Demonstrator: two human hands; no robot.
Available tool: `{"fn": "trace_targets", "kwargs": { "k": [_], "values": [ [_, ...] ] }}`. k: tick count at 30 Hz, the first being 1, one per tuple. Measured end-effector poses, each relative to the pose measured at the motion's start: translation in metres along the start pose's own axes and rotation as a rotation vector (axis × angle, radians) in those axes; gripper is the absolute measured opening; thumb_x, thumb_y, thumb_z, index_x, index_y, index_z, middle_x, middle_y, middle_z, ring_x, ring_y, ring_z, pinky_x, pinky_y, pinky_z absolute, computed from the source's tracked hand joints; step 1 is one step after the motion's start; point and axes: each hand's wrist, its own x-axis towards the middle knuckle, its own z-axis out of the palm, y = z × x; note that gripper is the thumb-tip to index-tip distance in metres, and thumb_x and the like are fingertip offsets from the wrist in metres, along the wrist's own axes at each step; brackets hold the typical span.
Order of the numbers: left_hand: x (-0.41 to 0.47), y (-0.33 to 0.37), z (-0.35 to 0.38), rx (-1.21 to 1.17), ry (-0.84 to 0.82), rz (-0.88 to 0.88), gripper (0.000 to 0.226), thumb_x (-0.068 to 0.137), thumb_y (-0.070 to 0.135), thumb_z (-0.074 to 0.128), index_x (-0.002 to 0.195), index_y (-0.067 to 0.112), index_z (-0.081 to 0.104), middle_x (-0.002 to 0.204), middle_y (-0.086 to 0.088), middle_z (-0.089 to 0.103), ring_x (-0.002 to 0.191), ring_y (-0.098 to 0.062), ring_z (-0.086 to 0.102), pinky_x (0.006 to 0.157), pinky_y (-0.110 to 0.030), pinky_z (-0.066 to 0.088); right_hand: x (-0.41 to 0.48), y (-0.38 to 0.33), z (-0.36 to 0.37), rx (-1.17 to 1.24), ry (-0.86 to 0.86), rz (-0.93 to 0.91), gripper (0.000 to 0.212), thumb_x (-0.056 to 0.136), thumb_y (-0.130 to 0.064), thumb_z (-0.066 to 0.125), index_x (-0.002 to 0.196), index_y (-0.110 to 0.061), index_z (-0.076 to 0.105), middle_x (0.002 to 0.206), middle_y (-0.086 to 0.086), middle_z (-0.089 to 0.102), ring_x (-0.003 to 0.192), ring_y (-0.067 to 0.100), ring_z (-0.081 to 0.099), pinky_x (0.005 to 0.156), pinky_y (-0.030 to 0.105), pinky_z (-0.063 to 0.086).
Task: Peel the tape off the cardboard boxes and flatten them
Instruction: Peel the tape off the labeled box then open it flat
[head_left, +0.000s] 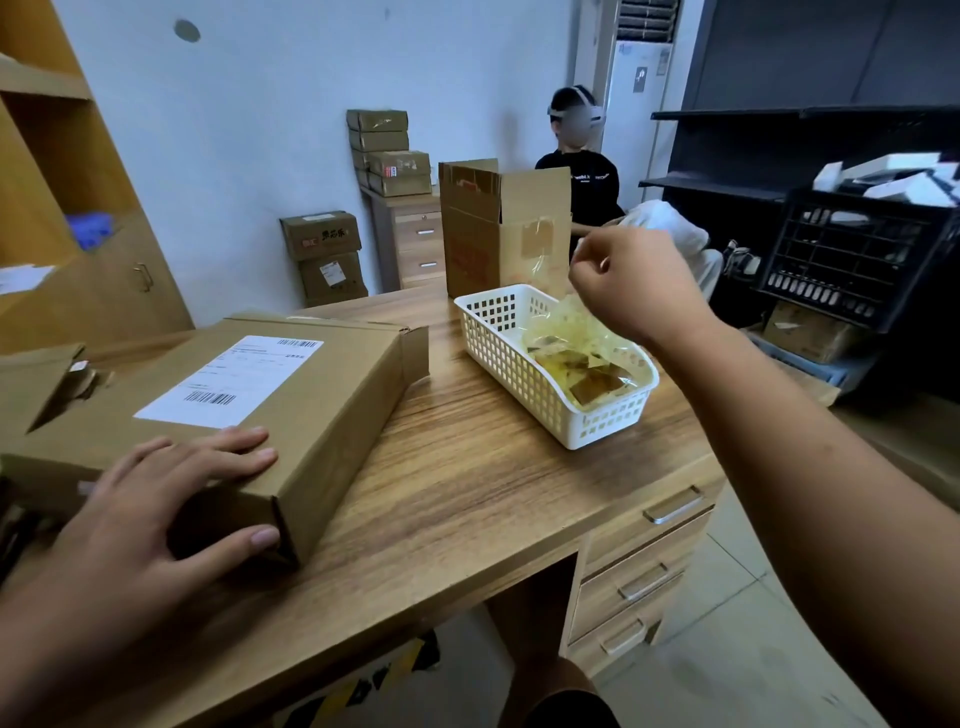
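While the flat cardboard box (291, 395) lay on the left part of the wooden surface (467, 493), the left grip (171, 488) rested on its near corner, released: the fingers lay straight on the top panel and the thumb pressed against the near side face. A white shipping label (231, 379) with barcodes was stuck to the top panel, and a flap (41, 384) at the left end of the box stood open. The right grip (628, 283) was raised above the white plastic basket (519, 364), fingers curled, pinching the upper end of a clear yellowish tape strip (544, 260) that hung down toward the basket. A wad of used tape (582, 364) filled the right half of the basket, which stood to the right of the flat box and apart from it. Behind the basket, at the far edge of the surface, a tall box (488, 234) stood upright with its top flaps open. A seated person (582, 171) was visible beyond it. Sealed cartons (387, 150) were stacked on a cabinet against the rear wall, and a black crate (852, 254) stood at the right.
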Motion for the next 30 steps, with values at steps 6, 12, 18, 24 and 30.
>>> {"fn": "trace_targets", "kwargs": {
  "k": [6,12,18,24,30],
  "values": [
    [0.000,-0.005,0.003,-0.010,0.001,0.000,0.056,0.075,0.069,0.065,0.127,0.051,0.057,0.142,0.025,0.054,0.134,-0.006,0.050,0.110,-0.063,0.035,-0.010,0.007,0.007,-0.131,-0.280,0.007,0.025,0.088,-0.013,0.055,0.096,-0.015,0.078,0.096,0.002,0.076,0.080,0.016,0.063,0.070,0.027,0.048],
    [0.000,-0.005,0.004,-0.010,0.008,0.003,0.056,0.075,0.068,0.065,0.127,0.051,0.057,0.142,0.024,0.054,0.134,-0.007,0.050,0.111,-0.064,0.034,-0.021,0.006,-0.002,-0.182,-0.547,0.031,0.046,0.085,-0.022,0.075,0.129,-0.019,0.065,0.130,0.006,0.064,0.103,0.020,0.062,0.079,0.027,0.047],
    [0.001,0.000,0.002,-0.005,0.011,0.005,0.055,0.074,0.068,0.066,0.126,0.052,0.057,0.142,0.025,0.054,0.135,-0.004,0.048,0.111,-0.062,0.034,-0.028,0.005,-0.005,-0.248,-0.660,0.023,0.058,0.097,-0.048,0.057,0.150,-0.027,0.045,0.147,0.005,0.051,0.139,0.023,0.036,0.101,0.035,0.038],
    [0.001,0.004,-0.001,0.006,0.013,0.002,0.055,0.074,0.069,0.065,0.125,0.054,0.056,0.142,0.028,0.052,0.133,0.001,0.047,0.112,-0.061,0.034,-0.033,0.007,-0.003,-0.241,-0.558,-0.042,0.053,0.099,-0.050,0.054,0.146,-0.025,0.051,0.146,0.003,0.053,0.140,0.026,0.030,0.113,0.045,0.033],
    [0.001,0.009,-0.003,0.041,-0.003,-0.005,0.059,0.073,0.072,0.064,0.128,0.056,0.052,0.143,0.033,0.049,0.135,0.004,0.044,0.113,-0.059,0.034,-0.034,0.004,-0.003,-0.173,-0.304,-0.138,0.045,0.093,-0.045,0.063,0.135,-0.027,0.062,0.142,-0.004,0.048,0.134,0.021,0.033,0.109,0.037,0.029]
  ]
}}
